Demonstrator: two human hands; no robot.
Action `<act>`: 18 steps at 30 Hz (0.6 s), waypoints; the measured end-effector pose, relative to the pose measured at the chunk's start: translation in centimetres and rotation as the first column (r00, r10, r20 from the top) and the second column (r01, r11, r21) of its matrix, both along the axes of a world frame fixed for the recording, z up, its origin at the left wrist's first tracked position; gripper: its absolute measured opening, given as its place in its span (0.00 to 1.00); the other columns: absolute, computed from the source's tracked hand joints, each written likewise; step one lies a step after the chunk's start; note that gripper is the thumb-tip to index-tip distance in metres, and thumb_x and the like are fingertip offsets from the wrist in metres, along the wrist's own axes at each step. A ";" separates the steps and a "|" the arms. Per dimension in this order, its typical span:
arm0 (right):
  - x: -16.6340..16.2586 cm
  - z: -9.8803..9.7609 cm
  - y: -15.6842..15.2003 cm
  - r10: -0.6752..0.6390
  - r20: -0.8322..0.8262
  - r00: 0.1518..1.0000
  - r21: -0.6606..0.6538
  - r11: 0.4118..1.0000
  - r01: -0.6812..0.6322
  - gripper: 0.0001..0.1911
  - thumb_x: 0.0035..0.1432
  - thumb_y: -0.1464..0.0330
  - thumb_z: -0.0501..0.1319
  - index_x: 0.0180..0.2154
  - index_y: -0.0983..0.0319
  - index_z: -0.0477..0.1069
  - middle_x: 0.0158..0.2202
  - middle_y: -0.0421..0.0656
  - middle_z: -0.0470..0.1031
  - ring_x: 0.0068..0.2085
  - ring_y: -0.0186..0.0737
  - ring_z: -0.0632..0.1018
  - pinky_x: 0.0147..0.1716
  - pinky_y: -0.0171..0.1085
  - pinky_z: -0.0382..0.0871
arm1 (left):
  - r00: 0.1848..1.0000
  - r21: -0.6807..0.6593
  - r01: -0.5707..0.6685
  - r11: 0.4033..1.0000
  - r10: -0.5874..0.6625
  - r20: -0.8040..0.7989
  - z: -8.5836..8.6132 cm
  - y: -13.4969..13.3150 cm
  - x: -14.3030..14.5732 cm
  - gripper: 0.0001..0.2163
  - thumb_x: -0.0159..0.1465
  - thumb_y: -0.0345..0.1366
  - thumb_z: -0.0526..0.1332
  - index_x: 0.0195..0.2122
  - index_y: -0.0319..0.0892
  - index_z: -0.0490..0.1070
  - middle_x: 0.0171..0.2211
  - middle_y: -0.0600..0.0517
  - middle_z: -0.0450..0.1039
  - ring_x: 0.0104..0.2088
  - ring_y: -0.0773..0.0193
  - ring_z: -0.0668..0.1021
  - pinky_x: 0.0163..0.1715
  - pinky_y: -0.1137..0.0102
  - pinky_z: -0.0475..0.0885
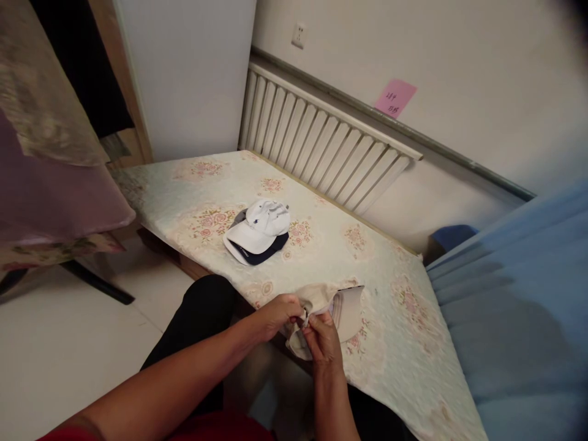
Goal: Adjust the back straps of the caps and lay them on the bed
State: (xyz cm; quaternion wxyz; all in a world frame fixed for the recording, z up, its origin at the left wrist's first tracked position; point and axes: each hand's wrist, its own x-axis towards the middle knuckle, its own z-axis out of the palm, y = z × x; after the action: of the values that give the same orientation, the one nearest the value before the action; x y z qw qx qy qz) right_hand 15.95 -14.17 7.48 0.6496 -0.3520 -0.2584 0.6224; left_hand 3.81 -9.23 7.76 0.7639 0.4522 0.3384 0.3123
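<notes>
A beige baseball cap (319, 296) is held at the near edge of the flower-patterned bed cover (316, 257), its brim (353, 311) pointing right. My left hand (281, 312) pinches the cap's back strap from the left. Opposite it, my right hand (325, 335) grips the same strap area, fingertips close to the left ones. What exactly sits between the fingertips is partly hidden. Farther back lies a small stack of caps: a white cap (266, 225) with a dark logo on top, a dark navy cap (271, 252) beneath it.
A white radiator (316, 135) runs along the wall behind the bed. At right hangs a blue curtain (519, 294). Draped cloths (55, 165) cover a piece of furniture at left, with a black metal leg (98, 283) below. A pink note (395, 98) is on the wall.
</notes>
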 end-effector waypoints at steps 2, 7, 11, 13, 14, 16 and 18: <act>0.0 -0.1 0.0 0.004 0.013 1.000 -0.008 1.000 -0.004 0.27 0.44 0.72 0.67 0.48 0.50 0.70 0.36 0.37 0.79 0.37 0.38 0.78 0.37 0.38 0.72 | 0.999 0.015 0.014 1.000 -0.014 -0.035 0.2 0.2 0.0 0.03 0.45 0.31 0.58 0.21 0.40 0.63 0.18 0.57 0.61 0.22 0.71 0.65 0.24 0.74 0.57; -0.1 -0.2 0.0 0.030 0.015 0.999 -0.007 1.000 -0.030 0.27 0.44 0.72 0.67 0.49 0.52 0.69 0.37 0.39 0.79 0.39 0.41 0.78 0.37 0.40 0.73 | 0.991 0.045 0.076 0.996 -0.070 -0.118 0.7 0.7 0.0 0.02 0.44 0.30 0.56 0.19 0.40 0.61 0.16 0.59 0.59 0.20 0.72 0.62 0.22 0.74 0.54; 0.0 -0.3 0.0 0.031 0.014 0.999 -0.003 1.000 -0.031 0.28 0.44 0.72 0.67 0.49 0.52 0.69 0.37 0.40 0.79 0.40 0.41 0.78 0.37 0.40 0.73 | 0.984 0.022 0.116 0.993 -0.112 -0.139 1.2 1.0 -0.2 0.04 0.44 0.31 0.57 0.18 0.40 0.60 0.15 0.59 0.59 0.19 0.73 0.62 0.21 0.74 0.53; 0.1 -0.5 0.0 0.017 0.011 1.000 0.004 1.000 -0.017 0.28 0.44 0.72 0.67 0.49 0.52 0.69 0.37 0.39 0.79 0.39 0.40 0.78 0.38 0.39 0.73 | 0.988 -0.008 0.110 0.994 -0.110 -0.105 1.4 0.9 -0.3 0.05 0.44 0.32 0.59 0.20 0.40 0.61 0.17 0.58 0.62 0.20 0.72 0.65 0.23 0.75 0.56; 0.2 -0.6 0.0 0.012 0.009 1.000 0.006 1.000 -0.012 0.28 0.44 0.73 0.67 0.49 0.52 0.68 0.37 0.39 0.79 0.39 0.40 0.79 0.38 0.39 0.73 | 0.991 -0.014 0.097 0.995 -0.098 -0.088 1.4 0.7 -0.3 0.05 0.45 0.33 0.59 0.21 0.40 0.62 0.18 0.57 0.63 0.22 0.71 0.67 0.25 0.74 0.58; 0.2 -0.8 0.0 0.012 0.008 1.000 0.002 1.000 -0.012 0.28 0.45 0.72 0.67 0.50 0.52 0.68 0.36 0.39 0.79 0.38 0.39 0.79 0.37 0.39 0.73 | 0.996 -0.013 0.049 0.999 -0.050 -0.072 1.3 0.4 -0.3 0.05 0.46 0.34 0.59 0.22 0.40 0.63 0.20 0.56 0.65 0.24 0.70 0.69 0.27 0.74 0.60; 0.2 -1.0 0.0 0.022 0.008 1.000 -0.001 1.000 -0.022 0.29 0.46 0.72 0.66 0.51 0.52 0.67 0.36 0.39 0.79 0.38 0.40 0.79 0.37 0.40 0.73 | 0.996 -0.007 -0.002 1.000 0.001 -0.085 1.2 0.1 -0.2 0.04 0.47 0.33 0.57 0.22 0.40 0.63 0.21 0.56 0.65 0.24 0.71 0.68 0.28 0.74 0.60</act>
State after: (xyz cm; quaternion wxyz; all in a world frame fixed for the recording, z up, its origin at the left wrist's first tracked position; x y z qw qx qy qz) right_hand 16.10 -14.19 6.49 0.6416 -0.3519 -0.2643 0.6282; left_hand 3.59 -9.17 8.94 0.7501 0.4622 0.3721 0.2922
